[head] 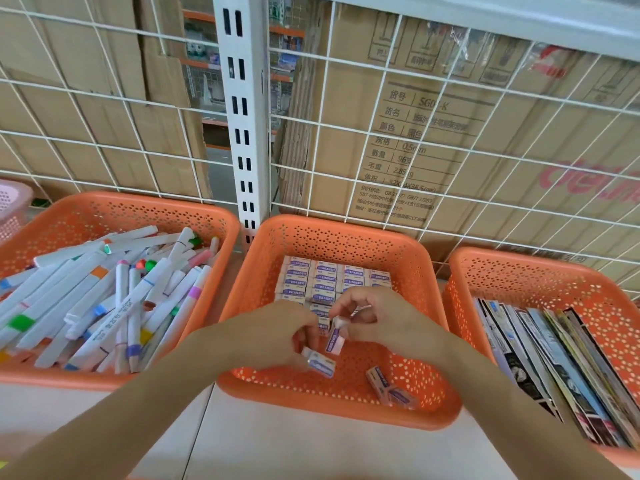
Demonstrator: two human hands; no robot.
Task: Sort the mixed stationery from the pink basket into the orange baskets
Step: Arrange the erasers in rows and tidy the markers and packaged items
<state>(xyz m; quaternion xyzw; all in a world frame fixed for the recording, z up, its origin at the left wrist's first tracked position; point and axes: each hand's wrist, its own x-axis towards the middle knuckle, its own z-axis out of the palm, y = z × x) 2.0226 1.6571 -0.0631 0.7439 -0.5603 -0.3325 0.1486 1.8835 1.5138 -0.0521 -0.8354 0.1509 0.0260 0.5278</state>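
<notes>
**Friend:** What have your hands got?

**Me:** Both are closed on erasers, over the middle orange basket (339,415). My right hand (384,320) pinches the upright eraser (335,341) by its top end between thumb and fingertips, with the other fingers bent loosely above.

**Friend:** And the left?

**Me:** My left hand (273,337) has its fingers curled down on the slanted eraser (319,362) and grips its upper-left end. My hands are nearly touching. I can't tell whether my left fingers also touch the upright eraser.

**Friend:** Which way do the erasers point?

**Me:** The upright one's long axis is close to vertical. Its free lower end is just above the slanted one. The slanted eraser's long axis runs from my left fingers down to the right, purple label up.

**Friend:** What's around them?

**Me:** Beyond my hands, the packed erasers (329,278) lie in neat rows at the basket's far end, labels up and long axes running left to right. Two loose erasers (379,379) lie near the front right corner, touching each other. The left orange basket (69,379) holds a criss-cross heap of markers (104,299). The right orange basket (519,278) holds booklets (554,368) standing on edge. Only a corner of the pink basket (14,206) shows at the far left. A white wire grid (381,126) with cardboard cartons (485,150) behind it stands behind the baskets.
</notes>
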